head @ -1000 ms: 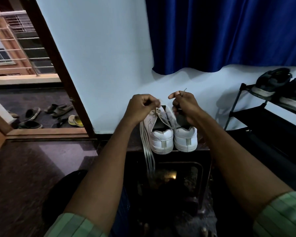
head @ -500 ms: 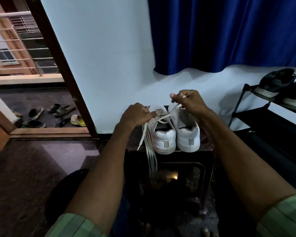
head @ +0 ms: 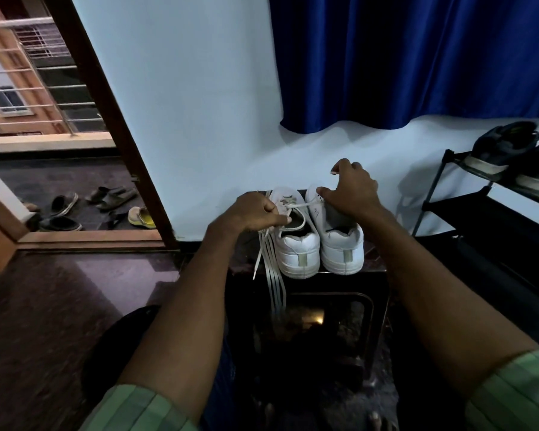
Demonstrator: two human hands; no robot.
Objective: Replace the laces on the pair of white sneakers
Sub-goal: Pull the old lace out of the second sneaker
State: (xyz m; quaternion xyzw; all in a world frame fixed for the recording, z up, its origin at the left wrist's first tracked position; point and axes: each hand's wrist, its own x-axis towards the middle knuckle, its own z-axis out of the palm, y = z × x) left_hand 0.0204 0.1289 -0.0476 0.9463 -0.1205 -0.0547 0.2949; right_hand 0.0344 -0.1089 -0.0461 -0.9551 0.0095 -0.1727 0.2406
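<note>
Now lace (head: 299, 206) between both hands' fingertips.

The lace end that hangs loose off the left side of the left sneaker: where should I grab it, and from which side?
Pinch the hanging lace near its stiff tip, coming in from the left, away from the left sneaker. It dangles free over the stool's edge beside the other loose strands, so the open floor side probably gives the cleanest grip. The left hand already holds the bundle above.

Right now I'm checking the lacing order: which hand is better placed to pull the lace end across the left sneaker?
Right. The right hand pinches the lace stretched across the left sneaker. The left hand is occupied holding loose strands beside it.
</note>
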